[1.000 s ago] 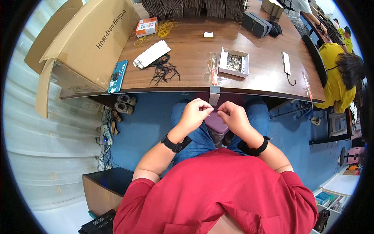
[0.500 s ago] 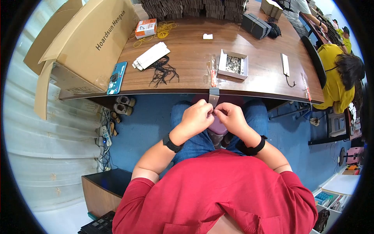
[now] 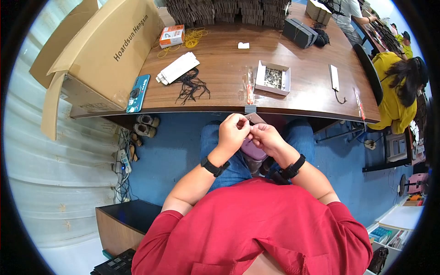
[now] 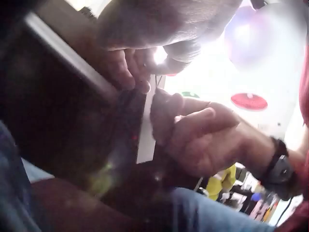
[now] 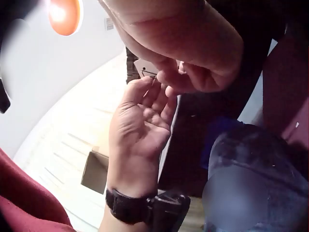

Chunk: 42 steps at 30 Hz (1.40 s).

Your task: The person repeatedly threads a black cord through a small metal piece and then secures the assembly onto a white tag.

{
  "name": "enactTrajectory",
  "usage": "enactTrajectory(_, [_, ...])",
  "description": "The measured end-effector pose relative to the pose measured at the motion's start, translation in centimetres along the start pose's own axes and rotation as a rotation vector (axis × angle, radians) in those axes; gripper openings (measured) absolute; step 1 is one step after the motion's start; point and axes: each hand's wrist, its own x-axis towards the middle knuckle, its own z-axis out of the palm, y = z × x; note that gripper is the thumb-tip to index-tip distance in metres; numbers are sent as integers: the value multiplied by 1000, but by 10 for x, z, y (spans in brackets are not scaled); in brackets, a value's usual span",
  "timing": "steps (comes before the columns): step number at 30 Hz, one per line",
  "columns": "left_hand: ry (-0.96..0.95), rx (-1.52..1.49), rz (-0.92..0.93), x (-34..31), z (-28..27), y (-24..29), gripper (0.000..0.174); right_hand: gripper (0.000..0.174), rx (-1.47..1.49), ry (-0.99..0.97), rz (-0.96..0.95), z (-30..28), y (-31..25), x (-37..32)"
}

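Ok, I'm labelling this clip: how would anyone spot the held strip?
At the long brown wooden table, under its near edge, the left hand and right hand meet over blue jeans. The narrow white card strip is pinched between them, unlike the white tag lying on the tabletop.

A curved brown wooden surface (image 3: 224, 62) is seen, on whose left end a large open cardboard box printed "Hoardsun Hengxin" (image 3: 114, 43) is set. Just beside the box a teal flat phone-like slab (image 3: 139, 93) is laid at the near edge. A stack of white paper packets (image 3: 178, 68) is placed next to a tangle of black strings (image 3: 192, 86). Farther back, a small orange-and-white carton (image 3: 172, 36) is flanked by loose yellow rubber bands (image 3: 193, 35). Near the middle, a shallow white open box of small dark parts (image 3: 273, 78) is accompanied by a clear plastic sleeve (image 3: 249, 87). A narrow white tag with a black cord (image 3: 335, 78) is laid well apart on the right, and banded dark grey card stacks (image 3: 300, 31) are kept at the far side.
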Motion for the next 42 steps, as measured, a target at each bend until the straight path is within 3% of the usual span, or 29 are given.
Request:
enactTrajectory(3, [-90,-385,-312,-5,4,-4,2,16,99,10,86,-4,-1,2])
enactTrajectory(6, [-50,-540,-341,-6,10,-12,2,15,280,-133,260,-7,6,1])
enactTrajectory(9, [-68,-588,-337,-7,11,-15,2,11,365,-135,334,-5,9,-2])
enactTrajectory(12, [-65,-514,-309,-10,13,-24,5,8,141,99,205,-2,10,-10])
enactTrajectory(14, [-126,-414,-364,-11,8,-26,10,6,-202,364,-264,-16,26,-1])
enactTrajectory(15, [-82,-373,-265,-11,9,-28,10,6,-375,492,-502,-11,22,-2])
enactTrajectory(16, [-37,-332,-168,-12,13,-31,10,10,-434,498,-752,-9,16,-6])
enactTrajectory(17, [7,-290,-72,-13,15,-35,10,14,-491,473,-872,-6,8,-9])
enactTrajectory(19, [-32,-251,-105,-16,12,-41,11,17,-860,467,-973,11,-22,-26])
enactTrajectory(22, [-49,-246,-118,-19,12,-48,11,18,-1079,429,-1355,17,-37,-14])
enactTrajectory(25, [-61,-306,-174,-23,11,-45,9,18,-1210,452,-1362,14,-35,-11])
enactTrajectory(32, [-153,-397,-385,-20,4,-28,8,15,-1211,463,-1349,19,-31,-13])
enactTrajectory(37, [-133,-427,-300,-22,6,-37,8,17,-1298,450,-1382,19,-29,-17])
enactTrajectory(42, [-153,-437,-288,-22,5,-37,7,15,-1215,409,-1218,24,-34,-21])
